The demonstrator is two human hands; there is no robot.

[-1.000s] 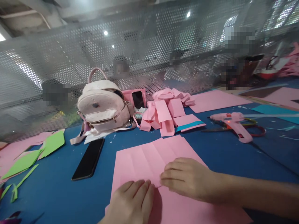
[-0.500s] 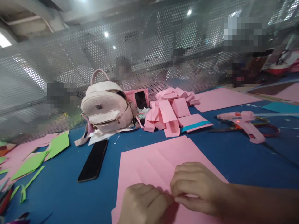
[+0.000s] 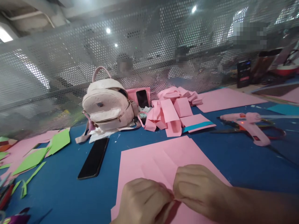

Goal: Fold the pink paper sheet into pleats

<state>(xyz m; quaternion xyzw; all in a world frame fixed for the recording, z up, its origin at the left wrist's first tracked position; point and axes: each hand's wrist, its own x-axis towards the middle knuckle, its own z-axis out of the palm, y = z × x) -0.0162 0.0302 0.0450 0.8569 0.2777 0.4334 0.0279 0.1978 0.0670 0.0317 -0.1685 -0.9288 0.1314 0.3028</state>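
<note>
A large pink paper sheet [image 3: 137, 165] with faint creases lies in front of me, its near part running out of view at the bottom. My left hand [image 3: 144, 199] is closed, fingers curled, pinching a bit of pink paper at its fingertips. Beside it, my right hand [image 3: 198, 188] is closed as well, its fingertips meeting the left ones at the same pinched spot. The knuckles hide most of the paper between them.
A black phone [image 3: 93, 158] and a white backpack [image 3: 105, 105] lie to the left. Folded pink paper pieces [image 3: 171, 112] sit at the back. At right, a pink glue gun [image 3: 247, 124] rests over scissors [image 3: 277, 133]. Green paper scraps [image 3: 32, 160] are far left.
Both hands stay at the same fold; the right hand has curled more tightly and shifted slightly right. The view has shifted a little.
</note>
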